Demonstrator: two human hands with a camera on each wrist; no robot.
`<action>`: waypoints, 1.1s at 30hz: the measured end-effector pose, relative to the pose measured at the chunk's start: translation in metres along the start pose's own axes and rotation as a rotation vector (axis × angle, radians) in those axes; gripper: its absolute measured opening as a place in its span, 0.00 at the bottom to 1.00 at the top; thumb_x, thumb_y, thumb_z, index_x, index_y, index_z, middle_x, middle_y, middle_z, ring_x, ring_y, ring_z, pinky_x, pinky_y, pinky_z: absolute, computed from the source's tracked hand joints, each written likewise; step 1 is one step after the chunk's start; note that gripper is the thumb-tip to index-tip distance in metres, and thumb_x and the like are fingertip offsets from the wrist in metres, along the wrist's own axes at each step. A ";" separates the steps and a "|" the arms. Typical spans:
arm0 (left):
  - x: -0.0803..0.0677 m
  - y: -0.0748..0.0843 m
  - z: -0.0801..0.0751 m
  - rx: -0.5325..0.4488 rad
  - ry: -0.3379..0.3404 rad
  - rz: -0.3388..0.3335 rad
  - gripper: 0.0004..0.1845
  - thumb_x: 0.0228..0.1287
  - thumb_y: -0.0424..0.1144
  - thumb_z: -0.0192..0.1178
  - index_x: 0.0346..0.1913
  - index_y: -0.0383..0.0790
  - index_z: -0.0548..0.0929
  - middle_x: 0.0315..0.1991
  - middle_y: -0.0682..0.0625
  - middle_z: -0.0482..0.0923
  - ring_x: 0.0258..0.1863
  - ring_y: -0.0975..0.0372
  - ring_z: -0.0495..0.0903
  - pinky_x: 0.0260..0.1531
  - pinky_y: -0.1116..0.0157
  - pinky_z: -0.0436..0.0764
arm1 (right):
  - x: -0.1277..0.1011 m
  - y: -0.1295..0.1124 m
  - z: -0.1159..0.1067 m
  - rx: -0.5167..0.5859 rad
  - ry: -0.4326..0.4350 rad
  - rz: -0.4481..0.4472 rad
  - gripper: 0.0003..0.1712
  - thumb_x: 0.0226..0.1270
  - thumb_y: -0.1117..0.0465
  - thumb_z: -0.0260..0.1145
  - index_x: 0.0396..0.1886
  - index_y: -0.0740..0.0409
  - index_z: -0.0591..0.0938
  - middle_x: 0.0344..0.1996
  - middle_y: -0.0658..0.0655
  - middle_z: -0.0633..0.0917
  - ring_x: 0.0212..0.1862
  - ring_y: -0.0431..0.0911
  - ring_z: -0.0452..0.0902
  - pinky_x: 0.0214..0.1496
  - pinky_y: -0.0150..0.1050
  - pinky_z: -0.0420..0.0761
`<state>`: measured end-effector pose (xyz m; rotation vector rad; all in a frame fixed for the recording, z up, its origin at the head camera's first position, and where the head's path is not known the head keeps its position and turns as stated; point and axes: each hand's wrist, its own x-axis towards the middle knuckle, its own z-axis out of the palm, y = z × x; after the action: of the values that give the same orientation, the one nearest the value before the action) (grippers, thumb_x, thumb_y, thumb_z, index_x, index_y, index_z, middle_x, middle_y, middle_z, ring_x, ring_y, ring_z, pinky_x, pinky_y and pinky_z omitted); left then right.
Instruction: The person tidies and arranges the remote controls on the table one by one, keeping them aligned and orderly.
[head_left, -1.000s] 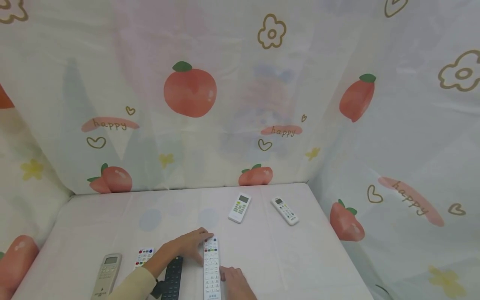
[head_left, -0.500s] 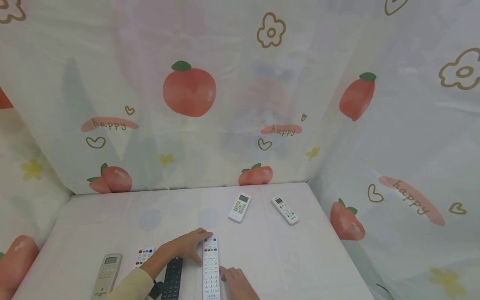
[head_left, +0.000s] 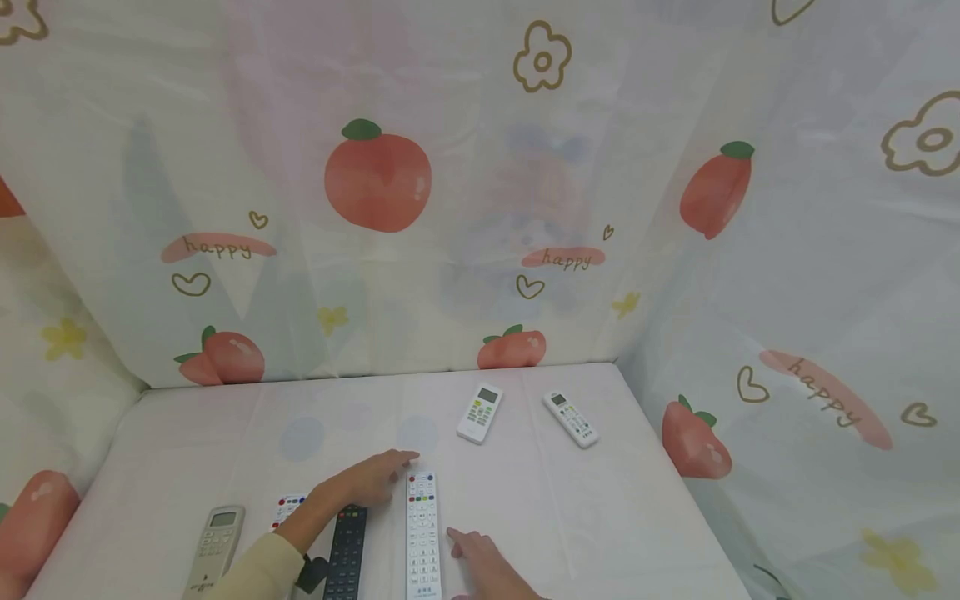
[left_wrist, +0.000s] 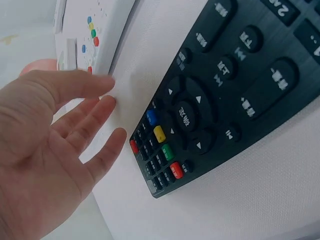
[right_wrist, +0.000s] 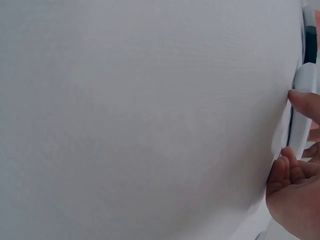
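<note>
A long white remote (head_left: 423, 533) lies lengthwise near the table's front edge. My left hand (head_left: 375, 479) hovers just left of its top end, fingers straight and spread, holding nothing. In the left wrist view this hand (left_wrist: 60, 145) lies between the white remote (left_wrist: 95, 35) and a black remote (left_wrist: 215, 100). My right hand (head_left: 480, 554) rests on the cloth just right of the white remote, with one finger stretched toward it. The right wrist view shows that hand (right_wrist: 295, 185) loosely curled beside the remote's edge (right_wrist: 302, 110), gripping nothing.
The black remote (head_left: 347, 554), a small white remote with coloured buttons (head_left: 285, 508) and a grey remote (head_left: 213, 546) lie to the left. Two white remotes (head_left: 480, 412) (head_left: 571, 420) lie farther back on the white tablecloth (head_left: 600, 517). Printed curtains enclose the table.
My left hand has come off the top end of the long white remote and shifted slightly left. My right hand has drawn a little away from the remote's right side.
</note>
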<state>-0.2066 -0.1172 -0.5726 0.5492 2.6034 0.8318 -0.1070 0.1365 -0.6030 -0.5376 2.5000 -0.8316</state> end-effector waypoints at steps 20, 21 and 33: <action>0.020 0.010 0.010 -0.025 0.196 0.023 0.29 0.66 0.43 0.67 0.68 0.39 0.73 0.55 0.45 0.80 0.55 0.53 0.79 0.53 0.52 0.79 | 0.004 0.036 -0.062 0.074 0.157 -0.079 0.31 0.63 0.57 0.72 0.65 0.57 0.76 0.54 0.52 0.82 0.55 0.48 0.78 0.55 0.43 0.79; 0.021 0.011 0.011 -0.024 0.207 0.023 0.30 0.65 0.44 0.67 0.67 0.39 0.74 0.54 0.45 0.80 0.54 0.53 0.79 0.52 0.52 0.79 | 0.006 0.038 -0.065 0.070 0.166 -0.084 0.31 0.63 0.57 0.72 0.65 0.58 0.76 0.55 0.53 0.82 0.56 0.49 0.78 0.56 0.43 0.79; 0.039 0.029 0.019 -0.058 0.247 -0.004 0.31 0.64 0.47 0.69 0.66 0.39 0.74 0.53 0.44 0.81 0.55 0.51 0.79 0.52 0.52 0.79 | 0.037 0.054 -0.102 0.166 0.221 -0.072 0.35 0.62 0.61 0.73 0.68 0.62 0.72 0.61 0.61 0.79 0.64 0.59 0.73 0.64 0.53 0.72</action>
<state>-0.2247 -0.0685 -0.5782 0.4493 2.7889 1.0284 -0.2031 0.2053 -0.5744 -0.5055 2.5874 -1.1722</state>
